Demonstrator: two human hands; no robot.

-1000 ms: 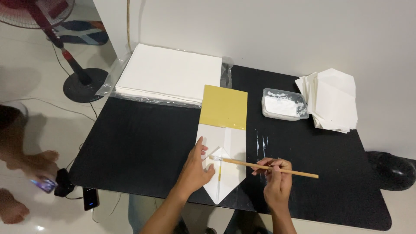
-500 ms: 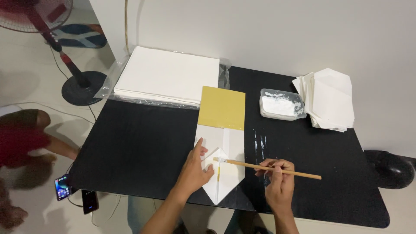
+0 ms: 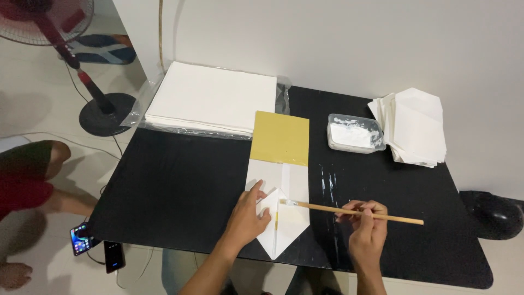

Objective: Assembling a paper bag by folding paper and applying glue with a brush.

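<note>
Glue brush meets folded paper on the black table (image 3: 174,186)

The left hand (image 3: 245,218) lies flat, fingers spread, pinning the folded paper (image 3: 284,210) at the table's near edge; the right hand (image 3: 367,228) is closed around the wooden brush (image 3: 349,211), its tip touching the fold; the sheet looks thin, light, easily creased, best pressed flat beside the fold; a glue tub (image 3: 353,133) sits far right, a white paper stack (image 3: 213,98) far left.

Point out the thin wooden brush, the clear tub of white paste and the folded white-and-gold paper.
thin wooden brush (image 3: 349,211), head view, mid-handle.
clear tub of white paste (image 3: 353,133), head view, paste surface.
folded white-and-gold paper (image 3: 280,137), head view, gold panel.
</note>
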